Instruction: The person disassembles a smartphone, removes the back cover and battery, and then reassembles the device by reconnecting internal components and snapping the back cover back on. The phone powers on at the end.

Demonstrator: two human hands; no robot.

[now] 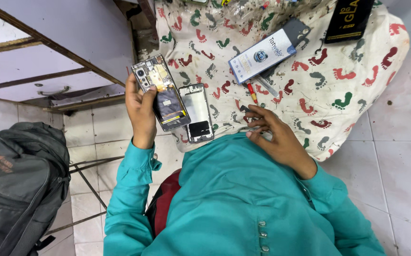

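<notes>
An opened phone (pixel 164 92), its back removed and internals exposed, is held in the left hand (pixel 141 111) at the centre left of the frame. The fingers are wrapped behind the body and the thumb is pressed across its face, so the phone is clamped along its left edge. Its long axis is inclined from upper left to lower right, with the camera end toward the upper left. A detached frame (pixel 197 113) is laid just beside it on the cloth (pixel 357 71), its long axis nearly vertical in the frame. The right hand (pixel 279 137) is rested on the cloth at centre right, fingers loosely curled and slightly spread, with nothing visibly gripped. A red screwdriver (pixel 252 93) lies just above those fingertips, its long axis steeply inclined; the right hand is the nearer to it. A box (pixel 262 56) lies beyond, toward the top.
</notes>
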